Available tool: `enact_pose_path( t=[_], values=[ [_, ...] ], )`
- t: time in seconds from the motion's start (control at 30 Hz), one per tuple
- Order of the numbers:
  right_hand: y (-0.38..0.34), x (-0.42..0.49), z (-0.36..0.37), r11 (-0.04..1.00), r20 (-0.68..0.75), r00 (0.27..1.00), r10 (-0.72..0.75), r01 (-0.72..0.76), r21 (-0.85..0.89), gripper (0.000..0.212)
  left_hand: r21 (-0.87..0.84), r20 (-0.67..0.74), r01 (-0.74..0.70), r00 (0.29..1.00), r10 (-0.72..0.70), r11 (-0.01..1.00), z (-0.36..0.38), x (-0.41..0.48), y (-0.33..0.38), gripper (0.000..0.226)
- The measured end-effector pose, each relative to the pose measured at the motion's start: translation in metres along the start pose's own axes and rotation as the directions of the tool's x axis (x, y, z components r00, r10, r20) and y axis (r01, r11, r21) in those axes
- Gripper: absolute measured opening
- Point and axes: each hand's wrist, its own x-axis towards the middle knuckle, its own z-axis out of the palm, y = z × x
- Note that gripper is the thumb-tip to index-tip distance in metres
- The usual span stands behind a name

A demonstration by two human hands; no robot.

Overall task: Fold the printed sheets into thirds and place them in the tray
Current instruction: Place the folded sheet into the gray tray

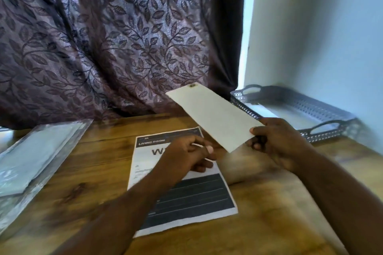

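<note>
**Folded sheet held above the tabletop, tray at the right**

A dark curtain point(107, 37) patterned with leaves fills the back of the scene, with a pale wall point(321, 27) to its right. Below them runs a wooden tabletop point(269, 213). At its left edge lies a clear plastic sleeve point(31, 157) with pale paper inside. At the far right, against the wall, sits a grey perforated tray point(300, 105) with cut-out handles; something pale lies inside it, too blurred to identify.

Flat on the tabletop in the middle lies an unfolded printed sheet point(186, 203), with dark bands across its top and lower half and large lettering partly hidden by the left hand.

A folded sheet point(211, 114) is raised in the air, tilted, its far end reaching toward the curtain and its near end close to the tray's front corner. The right hand point(277, 141) pinches that near end, thumb on top and fingers point(257, 146) underneath. The left hand point(188, 155) hovers over the printed sheet, fingers loosely curled and holding nothing, just beside the folded sheet's lower edge.
</note>
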Motion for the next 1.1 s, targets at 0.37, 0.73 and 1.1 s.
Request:
enact_pose_path(
  t=[0.37,0.73,1.1],
  values=[
    [-0.038,0.022,-0.135,0.934,-0.464,0.853,-0.238,0.07,-0.35,0.01,-0.005,0.334,-0.086,0.939,0.082,0.996,0.09,0.021,0.007,0.011],
    [-0.037,0.07,-0.126,0.803,-0.483,0.839,-0.252,-0.098,-0.588,0.006,-0.01,0.338,-0.113,0.935,0.11,0.994,0.104,0.014,-0.01,0.014],
    [-0.031,0.097,-0.099,0.492,-0.423,0.875,-0.236,-0.268,-0.828,0.021,-0.012,0.363,-0.122,0.924,0.118,0.992,0.104,0.017,-0.013,0.015]
  ],
)
